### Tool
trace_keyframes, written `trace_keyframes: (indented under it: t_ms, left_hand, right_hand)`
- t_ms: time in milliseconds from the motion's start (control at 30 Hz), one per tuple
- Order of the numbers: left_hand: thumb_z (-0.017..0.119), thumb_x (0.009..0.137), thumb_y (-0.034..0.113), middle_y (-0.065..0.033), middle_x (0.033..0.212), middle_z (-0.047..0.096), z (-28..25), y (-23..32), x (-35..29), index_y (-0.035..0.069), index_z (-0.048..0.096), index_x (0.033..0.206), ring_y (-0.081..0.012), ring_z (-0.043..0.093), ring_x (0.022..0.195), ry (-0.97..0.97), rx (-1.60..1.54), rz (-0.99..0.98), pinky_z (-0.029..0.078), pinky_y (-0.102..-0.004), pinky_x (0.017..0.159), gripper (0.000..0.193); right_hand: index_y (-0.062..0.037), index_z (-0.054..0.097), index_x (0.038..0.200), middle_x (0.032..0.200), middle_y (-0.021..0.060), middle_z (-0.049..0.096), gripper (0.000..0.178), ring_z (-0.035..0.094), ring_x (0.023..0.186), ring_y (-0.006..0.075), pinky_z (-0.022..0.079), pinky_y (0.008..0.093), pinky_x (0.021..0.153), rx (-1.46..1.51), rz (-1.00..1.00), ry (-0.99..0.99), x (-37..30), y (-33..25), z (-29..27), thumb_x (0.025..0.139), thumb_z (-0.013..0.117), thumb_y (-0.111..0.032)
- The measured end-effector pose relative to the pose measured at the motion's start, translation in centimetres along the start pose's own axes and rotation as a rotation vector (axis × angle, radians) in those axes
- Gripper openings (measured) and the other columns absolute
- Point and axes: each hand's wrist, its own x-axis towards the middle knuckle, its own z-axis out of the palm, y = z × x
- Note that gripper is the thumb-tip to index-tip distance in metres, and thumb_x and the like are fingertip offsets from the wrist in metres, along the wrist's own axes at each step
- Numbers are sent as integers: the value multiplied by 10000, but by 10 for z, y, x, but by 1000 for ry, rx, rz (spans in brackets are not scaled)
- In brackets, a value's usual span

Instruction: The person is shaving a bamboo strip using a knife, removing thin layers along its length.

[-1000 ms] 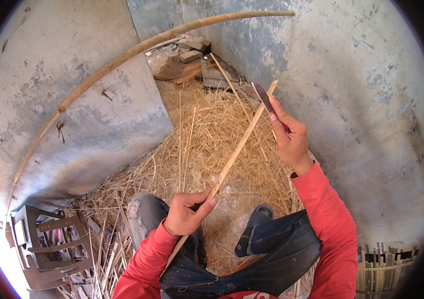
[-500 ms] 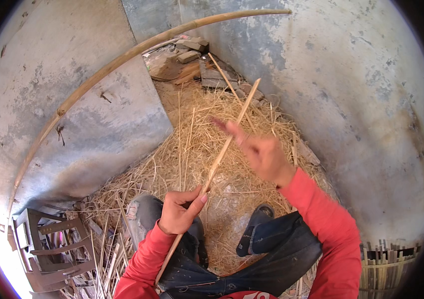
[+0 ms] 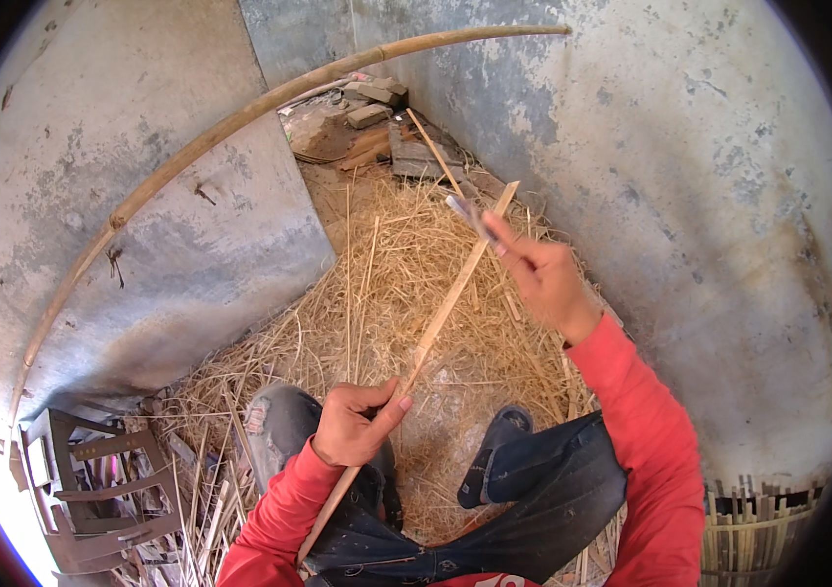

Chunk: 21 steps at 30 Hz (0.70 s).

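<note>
A long split bamboo strip runs slantwise from beside my lap up toward the far right. My left hand is closed around it near its middle, in front of my knee. My right hand grips a knife, whose grey blade lies across the strip close to its far end. The fingers hide most of the knife's handle, and motion blurs the blade a little. I cannot tell whether the edge touches the strip.
Straw-like shavings cover the floor between two worn walls. A long bamboo pole arches along the left wall. Bricks lie in the far corner. A brown chair frame stands at lower left, a slatted bamboo basket at lower right.
My right hand has shifted a little to the right and toward the strip's far end, with the knife. The strip's far tip has dropped slightly nearer. My left hand keeps its hold.
</note>
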Motion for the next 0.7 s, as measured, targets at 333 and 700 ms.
trace_keyframes:
  t_ms: [333, 700]
  left_hand:
    - [745, 960, 106, 24, 605, 484, 6, -11, 8, -124, 726, 1079, -7, 448, 601, 101, -46, -44, 364, -233, 505, 260]
    - [773, 915, 92, -70, 566, 503, 4, -1, 4, -129, 726, 1051, -55, 488, 517, -10, 79, 99, 379, -267, 485, 264]
  right_hand:
    - [-82, 643, 1419, 913, 112, 761, 462, 606, 673, 67, 504, 250, 654, 237, -58, -277, -33, -53, 36, 962, 705, -102]
    - [-92, 584, 1479, 851, -22, 710, 670, 419, 600, 32, 388, 222, 529, 42, -110, 354, 4, -23, 2, 885, 853, -244]
